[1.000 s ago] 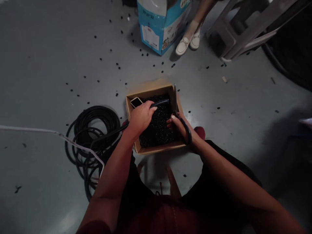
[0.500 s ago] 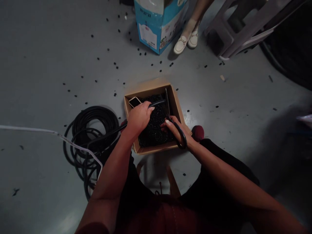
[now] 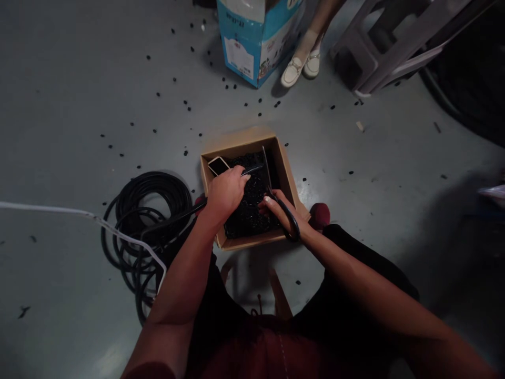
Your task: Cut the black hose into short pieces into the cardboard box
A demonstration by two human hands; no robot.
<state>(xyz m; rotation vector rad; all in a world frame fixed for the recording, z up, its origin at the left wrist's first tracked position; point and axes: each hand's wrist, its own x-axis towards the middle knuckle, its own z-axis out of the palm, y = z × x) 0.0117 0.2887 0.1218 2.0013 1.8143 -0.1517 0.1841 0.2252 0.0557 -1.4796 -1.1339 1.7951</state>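
Observation:
My left hand [image 3: 226, 189] is closed round a black ribbed hose [image 3: 252, 169], whose end sticks out to the right over a cardboard box [image 3: 240, 147]. Black-handled scissors [image 3: 291, 221] are in my right hand [image 3: 281, 208], with the fingers wrapped about the handles. Their blades point away from me, close to the hose's end; whether they touch it I cannot tell. Beneath both hands, small black cut pieces [image 3: 248, 216] fill much of the box. A phone-like rectangle with a dark face [image 3: 218, 166] leans in the box's far left corner.
Coiled black hose [image 3: 153, 184] lies on the floor at left, crossed by a white cable [image 3: 118, 235]. Beyond the box stand a blue carton [image 3: 240, 45], another person's feet in white shoes [image 3: 292, 72] and a grey plastic stool [image 3: 366, 58]. Black bits are scattered over the floor.
The scissors in my right hand have swung slightly left, bringing the blades nearer to the hose's end. My left hand has stayed almost in place.

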